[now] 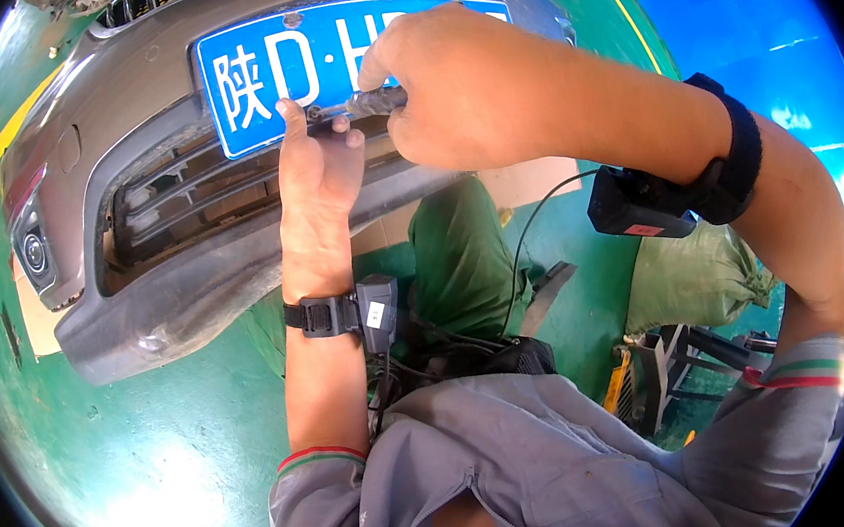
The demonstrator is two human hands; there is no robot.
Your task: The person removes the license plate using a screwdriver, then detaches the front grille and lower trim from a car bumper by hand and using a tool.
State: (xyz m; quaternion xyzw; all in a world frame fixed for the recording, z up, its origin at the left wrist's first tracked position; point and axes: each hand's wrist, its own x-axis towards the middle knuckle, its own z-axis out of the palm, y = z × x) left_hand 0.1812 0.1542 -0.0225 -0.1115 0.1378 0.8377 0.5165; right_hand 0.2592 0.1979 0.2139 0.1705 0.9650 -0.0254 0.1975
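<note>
My right hand is closed around the dark grey handle of a screwdriver. The shaft points left, its tip by a fastener at the lower edge of a blue license plate with white characters. My left hand grips that lower edge from below, thumb up against the plate's face and fingers curled close to the screwdriver tip; part of this grip is hidden. The plate lies against the front of a brown-grey car bumper, above its black grille opening.
The bumper is off a car and rests over cardboard on a green floor with yellow lines. A full green sack and a dark metal frame are at right. A black cable hangs from my right wrist device.
</note>
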